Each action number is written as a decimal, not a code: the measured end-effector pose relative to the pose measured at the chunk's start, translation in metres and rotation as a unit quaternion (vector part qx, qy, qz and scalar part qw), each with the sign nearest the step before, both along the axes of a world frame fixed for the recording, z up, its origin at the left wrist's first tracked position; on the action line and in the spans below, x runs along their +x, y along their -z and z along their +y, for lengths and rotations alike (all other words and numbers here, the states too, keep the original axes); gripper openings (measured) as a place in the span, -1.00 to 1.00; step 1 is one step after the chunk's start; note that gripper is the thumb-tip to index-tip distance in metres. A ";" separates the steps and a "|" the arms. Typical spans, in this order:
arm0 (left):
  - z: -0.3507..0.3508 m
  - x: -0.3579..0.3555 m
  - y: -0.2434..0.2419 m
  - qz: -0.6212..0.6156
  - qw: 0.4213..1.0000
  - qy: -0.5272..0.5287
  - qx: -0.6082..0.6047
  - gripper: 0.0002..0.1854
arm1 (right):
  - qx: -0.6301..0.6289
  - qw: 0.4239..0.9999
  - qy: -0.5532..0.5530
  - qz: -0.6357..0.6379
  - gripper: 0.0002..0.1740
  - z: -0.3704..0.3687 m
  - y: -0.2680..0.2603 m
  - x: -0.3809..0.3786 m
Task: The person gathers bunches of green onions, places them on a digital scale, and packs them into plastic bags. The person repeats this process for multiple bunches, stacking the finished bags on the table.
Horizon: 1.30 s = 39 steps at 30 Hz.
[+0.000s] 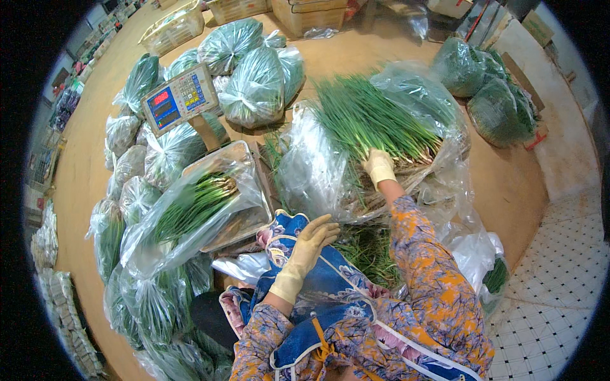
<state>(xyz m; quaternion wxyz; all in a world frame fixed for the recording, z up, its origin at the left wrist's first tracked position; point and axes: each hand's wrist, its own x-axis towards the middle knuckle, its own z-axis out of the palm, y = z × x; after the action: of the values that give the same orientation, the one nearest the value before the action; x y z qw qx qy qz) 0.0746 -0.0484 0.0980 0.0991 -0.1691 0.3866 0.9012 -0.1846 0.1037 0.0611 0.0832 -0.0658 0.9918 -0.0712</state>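
A large pile of green onions (376, 116) lies ahead of me on an opened clear plastic bag (314, 162). My right hand (379, 166), in a cream rubber glove, grips the pale root ends at the near side of the pile. My left hand (310, 245), gloved the same way, hovers over my blue flowered apron (333, 271), fingers apart and holding nothing. To the left, a smaller bunch of green onions (198, 205) rests inside a clear plastic bag (152, 238) on the metal pan (248, 228) of a weighing scale. The scale's display head (180, 97) stands behind the pan, its red digits lit.
Tied bags of greens (255, 85) crowd the floor behind and left of the scale. More filled bags (500, 107) sit at the far right beside a low wall. Yellow plastic crates (174, 28) line the back. Loose green scraps (369, 250) lie close in front of me.
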 end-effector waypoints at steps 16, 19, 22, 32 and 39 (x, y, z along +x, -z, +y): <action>0.003 -0.009 0.005 -0.010 0.999 0.028 -0.029 -0.57 | -0.733 0.569 0.057 -0.369 -0.50 0.054 -0.003 0.070; 0.007 -0.015 0.005 -0.006 0.999 0.030 -0.036 -0.57 | -0.773 0.500 0.019 -0.389 -0.51 0.051 -0.006 0.096; 0.006 -0.017 0.010 0.003 0.999 0.027 -0.037 -0.57 | -0.787 0.472 0.013 -0.396 -0.53 0.037 -0.007 0.120; 0.012 -0.027 0.039 0.040 0.995 -0.046 -0.084 -0.60 | -0.590 0.702 -0.084 -0.390 -0.61 0.001 -0.017 0.177; 0.019 -0.025 0.047 0.035 0.941 -0.095 -0.321 -0.60 | -0.318 0.941 -0.106 -0.051 -0.61 -0.031 -0.065 0.163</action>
<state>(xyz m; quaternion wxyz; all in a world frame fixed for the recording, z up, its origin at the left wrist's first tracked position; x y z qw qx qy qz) 0.0497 -0.0293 0.0508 -0.0606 -0.1960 0.6410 0.7396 -0.0214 0.0728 0.1264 0.1157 -0.1902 0.8991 -0.3769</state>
